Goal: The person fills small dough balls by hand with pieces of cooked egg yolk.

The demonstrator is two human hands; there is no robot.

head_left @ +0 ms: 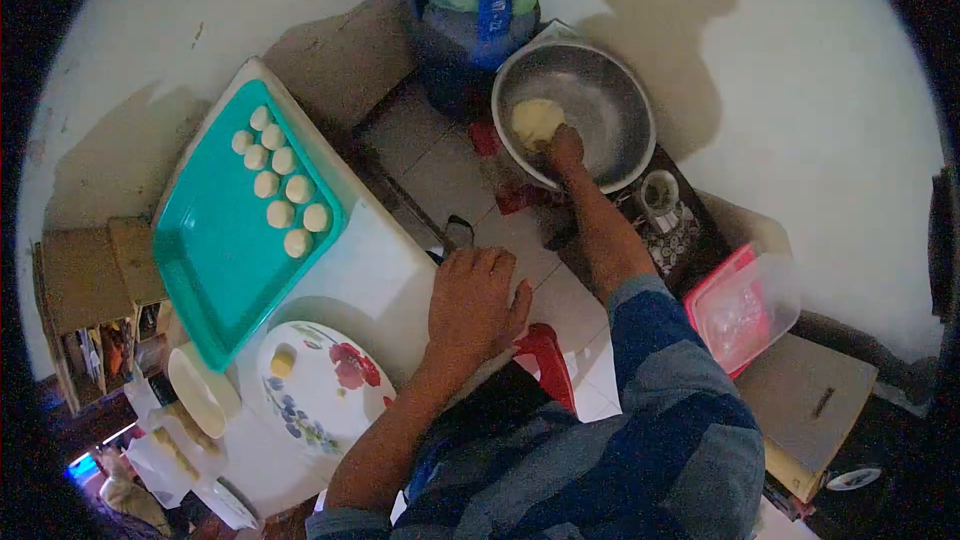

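Observation:
At the upper right my right hand (564, 148) reaches into a large metal bowl (610, 110). Its fingers are closed on the edge of a pale lump of dough (538, 122). My left hand (478, 298) lies on the edge of the white table (370, 270), fingers loosely extended, holding nothing. Left of it, a teal tray (215, 230) bears several round dough balls (283, 160) along its right side. A flowered plate (325, 400) with one small yellowish piece (283, 359) sits near my left forearm.
A cream oval dish (203, 390) stands at the lower left. Beyond the table are a bin (470, 30) with bags, a glass jar (659, 192) beside the bowl, a clear container with a pink rim (745, 310), a cardboard box (800, 400) and a red stool (545, 365).

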